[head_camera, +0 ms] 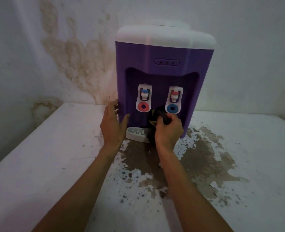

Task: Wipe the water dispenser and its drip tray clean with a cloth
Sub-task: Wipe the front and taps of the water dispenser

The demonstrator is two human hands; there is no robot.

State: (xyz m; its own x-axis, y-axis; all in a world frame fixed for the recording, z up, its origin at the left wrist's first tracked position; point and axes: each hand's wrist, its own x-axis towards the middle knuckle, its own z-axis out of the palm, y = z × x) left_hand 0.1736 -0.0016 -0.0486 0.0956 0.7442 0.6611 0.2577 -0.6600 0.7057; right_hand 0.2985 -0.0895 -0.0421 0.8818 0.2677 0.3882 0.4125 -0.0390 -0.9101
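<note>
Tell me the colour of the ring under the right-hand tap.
Blue ring, below the red-capped tap; seen in the head view.

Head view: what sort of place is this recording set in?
Probably a plain, run-down indoor corner, perhaps a utility area. A tabletop water dispenser stands on a white surface with flaking paint, against a water-stained wall.

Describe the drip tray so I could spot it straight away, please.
Find the purple water dispenser with the white top, standing on the worn white counter. At the foot of its front, below the taps, juts a small pale-grey slotted drip tray, partly hidden by the right hand gripping a dark cloth.
</note>
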